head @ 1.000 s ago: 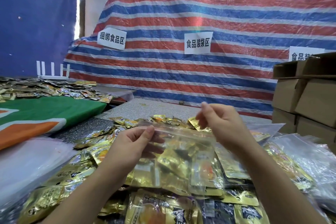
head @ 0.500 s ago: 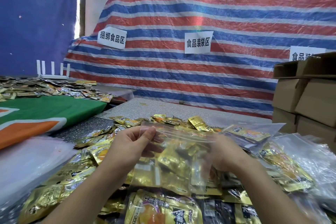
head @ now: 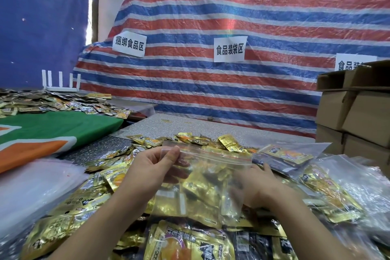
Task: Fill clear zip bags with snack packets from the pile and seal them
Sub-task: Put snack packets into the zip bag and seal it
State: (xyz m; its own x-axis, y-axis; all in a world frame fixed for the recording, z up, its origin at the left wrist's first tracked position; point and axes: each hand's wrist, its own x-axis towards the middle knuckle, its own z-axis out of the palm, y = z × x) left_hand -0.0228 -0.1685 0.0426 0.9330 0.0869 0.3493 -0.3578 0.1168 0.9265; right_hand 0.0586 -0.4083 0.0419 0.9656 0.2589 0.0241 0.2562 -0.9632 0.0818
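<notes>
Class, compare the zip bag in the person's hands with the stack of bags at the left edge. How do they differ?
The held zip bag contains gold packets; the stacked bags look empty. The held one is lifted upright, pinched at its top by the left hand; the stack lies flat. Both are clear plastic.

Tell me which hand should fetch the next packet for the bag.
Right. The left hand pinches the zip bag by its top corner and holds it up, so it is occupied. The right hand is down beside the bag on the packets, apparently holding nothing.
</notes>
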